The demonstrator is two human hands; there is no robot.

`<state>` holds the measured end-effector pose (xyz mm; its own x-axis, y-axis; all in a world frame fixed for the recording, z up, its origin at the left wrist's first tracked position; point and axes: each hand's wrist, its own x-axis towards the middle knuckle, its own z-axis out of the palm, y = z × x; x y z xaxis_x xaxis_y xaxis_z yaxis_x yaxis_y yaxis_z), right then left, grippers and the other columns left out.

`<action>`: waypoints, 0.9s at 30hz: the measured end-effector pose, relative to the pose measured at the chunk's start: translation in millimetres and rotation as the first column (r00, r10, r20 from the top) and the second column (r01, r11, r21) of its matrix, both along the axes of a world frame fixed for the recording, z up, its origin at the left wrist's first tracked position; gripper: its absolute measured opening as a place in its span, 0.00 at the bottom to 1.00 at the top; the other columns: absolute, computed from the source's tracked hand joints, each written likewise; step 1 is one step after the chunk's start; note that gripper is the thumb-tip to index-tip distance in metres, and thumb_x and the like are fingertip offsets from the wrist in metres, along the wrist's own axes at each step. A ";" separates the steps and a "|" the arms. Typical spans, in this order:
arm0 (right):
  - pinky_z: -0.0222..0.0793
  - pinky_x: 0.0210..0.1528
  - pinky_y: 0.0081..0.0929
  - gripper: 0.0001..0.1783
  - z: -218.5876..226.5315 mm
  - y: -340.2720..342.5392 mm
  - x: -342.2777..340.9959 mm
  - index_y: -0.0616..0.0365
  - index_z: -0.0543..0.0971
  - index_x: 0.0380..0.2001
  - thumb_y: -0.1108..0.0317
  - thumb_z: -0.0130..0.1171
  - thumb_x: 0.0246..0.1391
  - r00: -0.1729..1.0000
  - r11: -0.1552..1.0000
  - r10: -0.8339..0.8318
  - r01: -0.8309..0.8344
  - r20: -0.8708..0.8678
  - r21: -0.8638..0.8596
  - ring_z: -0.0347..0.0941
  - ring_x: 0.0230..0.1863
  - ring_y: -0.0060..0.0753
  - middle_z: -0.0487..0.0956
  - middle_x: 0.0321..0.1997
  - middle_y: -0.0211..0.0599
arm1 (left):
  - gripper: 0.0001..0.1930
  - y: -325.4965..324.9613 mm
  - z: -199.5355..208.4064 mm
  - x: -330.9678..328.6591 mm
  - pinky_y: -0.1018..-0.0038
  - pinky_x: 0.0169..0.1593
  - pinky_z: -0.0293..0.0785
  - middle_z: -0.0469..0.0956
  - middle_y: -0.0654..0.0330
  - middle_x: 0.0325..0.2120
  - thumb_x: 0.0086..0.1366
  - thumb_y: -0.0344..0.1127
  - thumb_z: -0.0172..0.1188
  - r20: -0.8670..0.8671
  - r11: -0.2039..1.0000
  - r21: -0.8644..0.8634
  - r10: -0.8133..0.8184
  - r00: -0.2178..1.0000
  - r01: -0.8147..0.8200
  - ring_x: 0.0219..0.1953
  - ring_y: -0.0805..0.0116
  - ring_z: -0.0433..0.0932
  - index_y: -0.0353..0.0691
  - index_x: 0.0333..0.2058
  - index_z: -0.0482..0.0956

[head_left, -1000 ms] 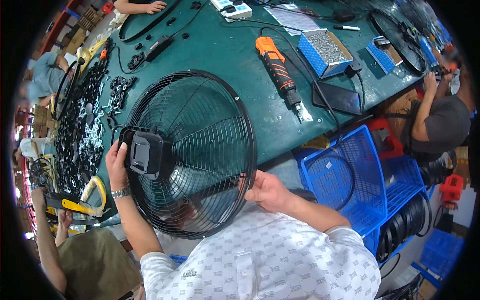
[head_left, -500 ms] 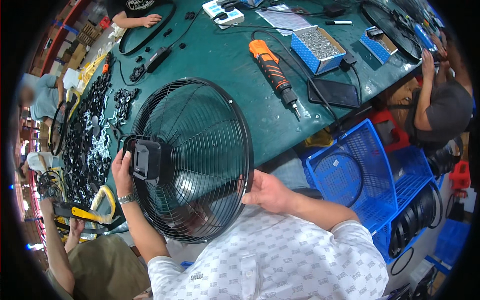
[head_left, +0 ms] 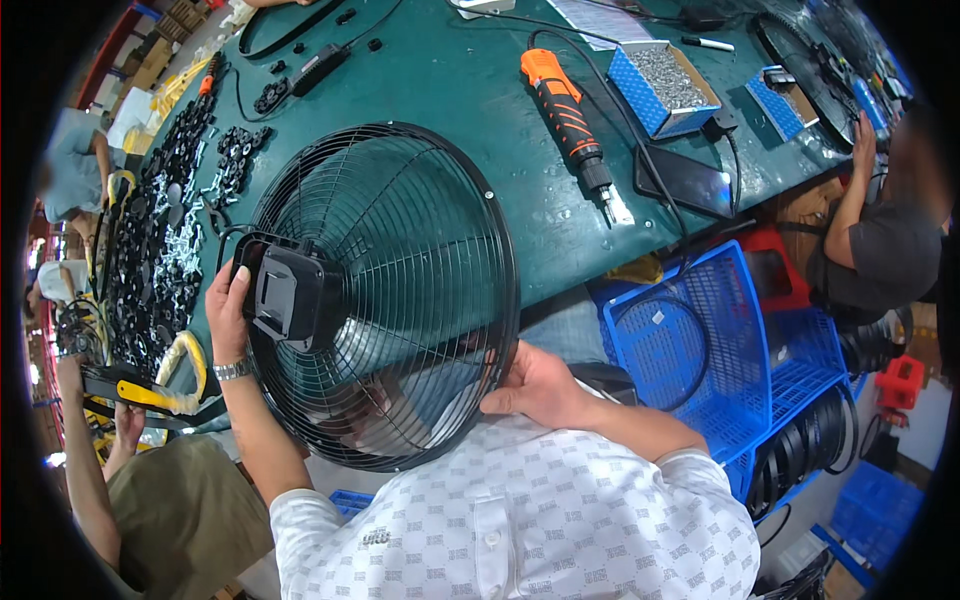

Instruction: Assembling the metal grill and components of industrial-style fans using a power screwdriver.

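A round black wire fan guard [head_left: 430,290] is held up in front of my chest, above the table's near edge. On its left side sits a black square motor housing [head_left: 287,296] with a looped bracket. My left hand [head_left: 229,310] grips this housing, thumb on its edge and the other fingers hidden behind. My right hand [head_left: 537,388] is closed on the guard's rim at its lower right; its fingertips are partly hidden by the wires. Beyond the guard, an orange and black electric screwdriver [head_left: 568,115] lies on the green table [head_left: 440,65].
Blue boxes of screws [head_left: 664,88] and a phone [head_left: 684,180] lie at the right. Many small black parts [head_left: 150,240] and screws cover the left side. Blue crates [head_left: 690,340] stand beside me at the right. Co-workers [head_left: 190,500] work to the left and right.
The fan guard has shifted slightly left and turned, showing more of its motor housing's face. Both my hands keep their hold. The table scene has shifted in view.
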<state>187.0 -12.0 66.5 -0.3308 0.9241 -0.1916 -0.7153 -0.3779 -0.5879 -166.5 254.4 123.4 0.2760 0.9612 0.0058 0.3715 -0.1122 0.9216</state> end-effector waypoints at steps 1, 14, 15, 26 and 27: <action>0.72 0.53 0.26 0.30 0.9 -1.1 1.0 0.59 0.65 0.58 0.79 0.64 0.54 0.999 1.000 0.016 -0.015 0.042 -0.016 0.72 0.51 0.23 0.76 0.52 0.32 | 0.20 -0.3 0.1 0.3 0.81 0.46 0.70 0.79 0.63 0.42 0.69 0.39 0.56 -0.007 1.000 -0.004 0.008 1.000 -0.008 0.40 0.78 0.75 0.29 0.52 0.75; 0.73 0.50 0.27 0.26 3.4 8.2 9.4 0.57 0.67 0.52 0.84 0.63 0.51 0.994 0.999 0.052 -0.050 -0.093 0.020 0.74 0.48 0.26 0.76 0.47 0.32 | 0.19 -0.9 -0.7 -5.0 0.82 0.46 0.71 0.79 0.63 0.41 0.70 0.38 0.55 0.054 1.000 -0.021 -0.012 0.998 0.013 0.40 0.79 0.75 0.29 0.53 0.74; 0.73 0.51 0.27 0.26 3.5 9.8 9.3 0.57 0.67 0.52 0.85 0.62 0.52 0.993 0.999 0.046 -0.044 -0.105 0.016 0.74 0.48 0.26 0.76 0.47 0.32 | 0.19 0.8 -0.4 -3.7 0.82 0.46 0.71 0.79 0.63 0.42 0.70 0.38 0.55 0.038 0.999 -0.032 -0.010 0.999 0.011 0.40 0.78 0.75 0.29 0.53 0.74; 0.69 0.53 0.25 0.18 4.1 38.8 -38.0 0.59 0.71 0.47 0.75 0.65 0.55 0.988 0.999 0.046 -0.043 0.147 -0.024 0.71 0.49 0.21 0.75 0.45 0.29 | 0.17 -90.2 95.4 15.4 0.70 0.52 0.73 0.78 0.47 0.46 0.72 0.37 0.50 0.065 0.938 0.286 0.183 0.981 -0.194 0.48 0.62 0.78 0.27 0.47 0.75; 0.69 0.53 0.25 0.18 4.9 44.3 -45.6 0.59 0.71 0.47 0.74 0.65 0.55 0.986 0.999 0.045 -0.042 0.161 -0.019 0.71 0.49 0.21 0.76 0.45 0.30 | 0.17 -138.2 103.5 9.7 0.69 0.49 0.76 0.79 0.46 0.44 0.73 0.38 0.49 0.176 0.962 0.233 0.100 0.979 -0.140 0.47 0.60 0.79 0.26 0.43 0.76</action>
<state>141.4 32.3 71.4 -0.3341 0.9060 -0.2599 -0.5942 -0.4165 -0.6881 -156.9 116.3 226.9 0.1349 0.9511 0.2779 0.2451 -0.3038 0.9207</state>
